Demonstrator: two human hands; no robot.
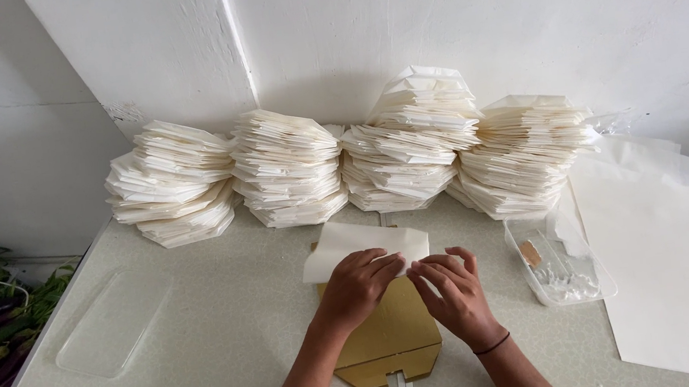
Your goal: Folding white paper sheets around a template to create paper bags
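Left hand and right hand, fingers curled, both press the white paper sheet onto the gold template under them.

Two bare forearms enter from the lower edge of the frame, without sleeves. The left hand wears no ring or glove. The right hand is likewise ungloved; a thin dark band circles its wrist, lower right of centre.

Four tall stacks of folded white paper packets along the wall; no labels, signs or screens.
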